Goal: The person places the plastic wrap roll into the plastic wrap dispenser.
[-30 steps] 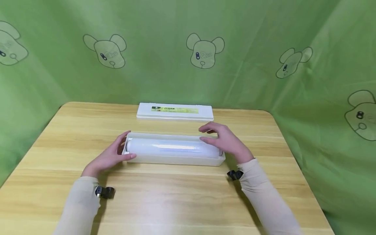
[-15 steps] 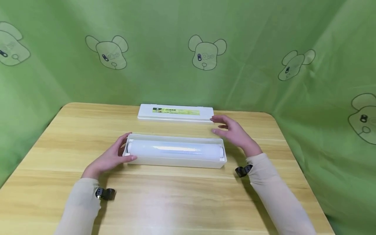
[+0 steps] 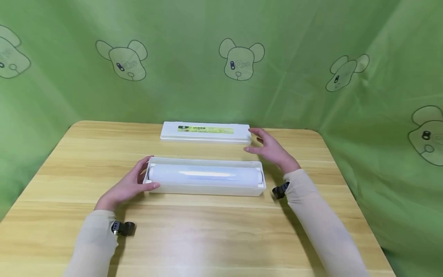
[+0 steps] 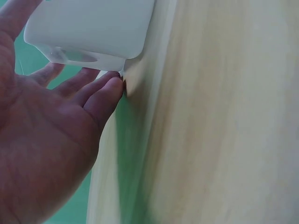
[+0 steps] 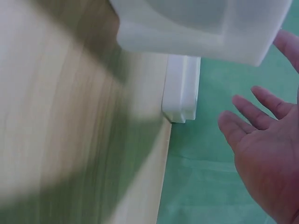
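Observation:
A long white plastic box [image 3: 207, 189] lies across the table with a roll of cling film [image 3: 204, 175] inside. My left hand [image 3: 126, 188] grips the box's left end, thumb on the front wall and fingers round the back corner. In the left wrist view the fingertips [image 4: 110, 91] touch the end of the box. Behind the box lies its white lid [image 3: 169, 130], with a yellow-green label on top. My right hand [image 3: 271, 148] hovers at the lid's right end, thumb and fingers spread apart, holding nothing; whether a fingertip touches the lid I cannot tell.
Everything rests on a wood-grain table [image 3: 194, 231] with rounded far corners. A green curtain [image 3: 187, 88] with bear-head outlines hangs behind and beside it, close to the lid. Each wrist carries a small black camera [image 3: 122, 228].
My right hand has left the right part of the box, moving right and away toward the lid's right end. The left hand keeps its grip; box and lid stay in place.

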Action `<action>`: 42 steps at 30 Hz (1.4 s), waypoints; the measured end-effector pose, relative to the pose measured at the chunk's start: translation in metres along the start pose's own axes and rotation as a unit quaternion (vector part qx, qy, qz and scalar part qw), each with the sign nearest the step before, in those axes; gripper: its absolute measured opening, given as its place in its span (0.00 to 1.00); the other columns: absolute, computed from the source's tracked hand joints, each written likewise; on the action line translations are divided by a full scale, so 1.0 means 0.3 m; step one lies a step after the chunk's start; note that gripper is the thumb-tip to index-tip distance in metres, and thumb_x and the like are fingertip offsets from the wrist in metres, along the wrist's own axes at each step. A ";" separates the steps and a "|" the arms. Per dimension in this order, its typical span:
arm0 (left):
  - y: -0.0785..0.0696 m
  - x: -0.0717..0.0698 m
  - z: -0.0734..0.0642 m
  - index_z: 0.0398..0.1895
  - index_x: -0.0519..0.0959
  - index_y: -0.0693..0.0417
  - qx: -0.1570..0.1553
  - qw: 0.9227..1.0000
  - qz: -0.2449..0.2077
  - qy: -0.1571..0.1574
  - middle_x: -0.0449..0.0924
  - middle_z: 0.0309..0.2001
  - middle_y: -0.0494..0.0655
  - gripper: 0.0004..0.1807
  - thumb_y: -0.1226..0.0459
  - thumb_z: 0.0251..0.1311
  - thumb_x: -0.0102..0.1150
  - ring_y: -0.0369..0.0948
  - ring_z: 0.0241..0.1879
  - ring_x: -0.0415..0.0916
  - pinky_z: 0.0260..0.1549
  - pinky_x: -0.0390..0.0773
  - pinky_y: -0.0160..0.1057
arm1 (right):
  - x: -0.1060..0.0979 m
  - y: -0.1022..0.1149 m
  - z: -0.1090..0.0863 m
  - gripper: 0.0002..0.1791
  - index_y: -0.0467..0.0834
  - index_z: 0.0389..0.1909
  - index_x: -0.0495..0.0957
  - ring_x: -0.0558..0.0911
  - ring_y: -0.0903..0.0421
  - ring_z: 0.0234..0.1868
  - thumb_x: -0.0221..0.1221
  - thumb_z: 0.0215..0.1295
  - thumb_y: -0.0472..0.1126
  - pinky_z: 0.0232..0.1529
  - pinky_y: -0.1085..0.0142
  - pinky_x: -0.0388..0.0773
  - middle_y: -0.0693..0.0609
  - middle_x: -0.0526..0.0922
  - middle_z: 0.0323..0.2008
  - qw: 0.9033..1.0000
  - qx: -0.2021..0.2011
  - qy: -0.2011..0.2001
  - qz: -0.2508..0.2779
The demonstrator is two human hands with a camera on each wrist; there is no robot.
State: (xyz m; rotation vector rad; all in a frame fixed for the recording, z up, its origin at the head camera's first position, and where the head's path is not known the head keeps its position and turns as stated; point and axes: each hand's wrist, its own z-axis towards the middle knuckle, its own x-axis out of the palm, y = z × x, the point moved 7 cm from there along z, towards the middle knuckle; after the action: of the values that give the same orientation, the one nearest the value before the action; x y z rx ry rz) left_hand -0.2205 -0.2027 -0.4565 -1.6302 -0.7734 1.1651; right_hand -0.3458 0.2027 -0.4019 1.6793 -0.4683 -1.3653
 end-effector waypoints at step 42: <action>0.011 0.006 0.010 0.78 0.42 0.51 -0.018 0.999 -0.030 -0.003 0.47 0.74 0.66 0.53 0.61 0.59 0.69 0.60 0.73 0.46 0.69 0.50 0.57 | 0.018 -0.196 0.273 0.63 0.30 0.75 0.43 0.49 0.35 0.72 0.76 0.49 0.47 0.72 0.46 0.46 0.29 0.45 0.72 0.986 0.059 0.050 -0.147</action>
State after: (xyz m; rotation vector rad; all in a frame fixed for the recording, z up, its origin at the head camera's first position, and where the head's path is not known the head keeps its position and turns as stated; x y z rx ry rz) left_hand -0.2228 -0.2013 -0.4605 -1.6223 -0.8450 1.1198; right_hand -0.4331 0.1974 -0.4523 1.9642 -0.2541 -1.4757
